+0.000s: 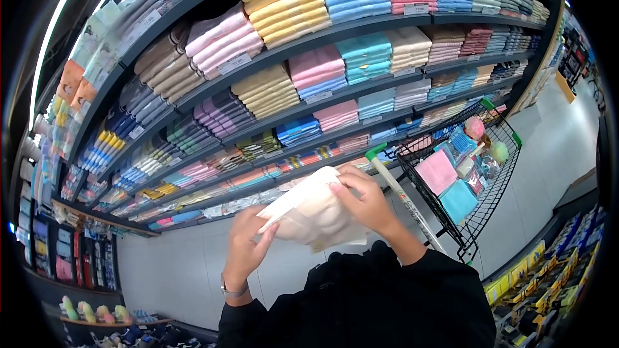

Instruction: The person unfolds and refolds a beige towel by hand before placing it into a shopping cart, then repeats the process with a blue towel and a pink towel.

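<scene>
A cream folded towel (317, 214) is held up in front of my chest, with a pale band or tag across it whose print I cannot read. My left hand (250, 240) grips its left edge between thumb and fingers. At the upper right edge, my right hand (362, 201) pinches the cloth, thumb on the near face. Just right of my right hand stands a black wire shopping cart (478, 231) with green corners. In the cart lie a pink folded towel (436, 172) and a turquoise folded towel (459, 201), beside a pink fluffy ball (474, 127) and several wrapped items.
Long dark shelves (284, 51) of stacked towels curve across the front. The cart's pale handle (407, 201) reaches close to my right forearm. A rack with yellow labels (516, 277) stands at lower right, and a low display with fluffy items (84, 309) at lower left.
</scene>
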A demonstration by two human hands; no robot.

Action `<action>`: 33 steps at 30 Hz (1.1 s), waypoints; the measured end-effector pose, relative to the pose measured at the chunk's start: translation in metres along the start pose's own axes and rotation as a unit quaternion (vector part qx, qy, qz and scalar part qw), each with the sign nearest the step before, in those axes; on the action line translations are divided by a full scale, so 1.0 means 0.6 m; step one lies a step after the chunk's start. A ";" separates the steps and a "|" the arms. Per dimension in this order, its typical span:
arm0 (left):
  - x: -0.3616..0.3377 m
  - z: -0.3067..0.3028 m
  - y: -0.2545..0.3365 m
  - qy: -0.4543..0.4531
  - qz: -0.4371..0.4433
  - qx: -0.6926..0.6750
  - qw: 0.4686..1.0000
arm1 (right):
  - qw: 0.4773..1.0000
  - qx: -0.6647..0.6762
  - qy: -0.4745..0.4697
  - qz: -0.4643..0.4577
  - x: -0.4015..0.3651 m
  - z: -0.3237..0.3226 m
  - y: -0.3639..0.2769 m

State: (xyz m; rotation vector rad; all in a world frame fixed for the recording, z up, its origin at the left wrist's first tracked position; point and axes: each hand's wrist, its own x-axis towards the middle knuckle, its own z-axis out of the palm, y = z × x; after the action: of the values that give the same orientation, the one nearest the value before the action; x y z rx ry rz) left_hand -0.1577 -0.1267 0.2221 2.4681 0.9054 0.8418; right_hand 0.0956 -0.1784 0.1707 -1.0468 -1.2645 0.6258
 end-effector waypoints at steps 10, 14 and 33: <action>0.078 0.054 0.048 0.027 -0.007 -0.008 1.000 | 0.995 0.092 -0.010 0.030 -0.002 0.054 0.008; 0.081 0.102 0.015 0.023 -0.049 -0.100 0.994 | 0.998 0.059 0.015 0.016 -0.002 0.045 0.032; 0.102 0.132 -0.005 -0.011 0.032 -0.027 0.999 | 0.991 0.078 0.065 0.091 -0.017 0.052 0.075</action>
State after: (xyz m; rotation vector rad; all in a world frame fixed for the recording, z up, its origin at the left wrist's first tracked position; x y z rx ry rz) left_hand -0.0702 -0.0943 0.1858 2.4675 0.7892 0.8477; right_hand 0.0706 -0.1588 0.1249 -1.0617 -0.9984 0.7703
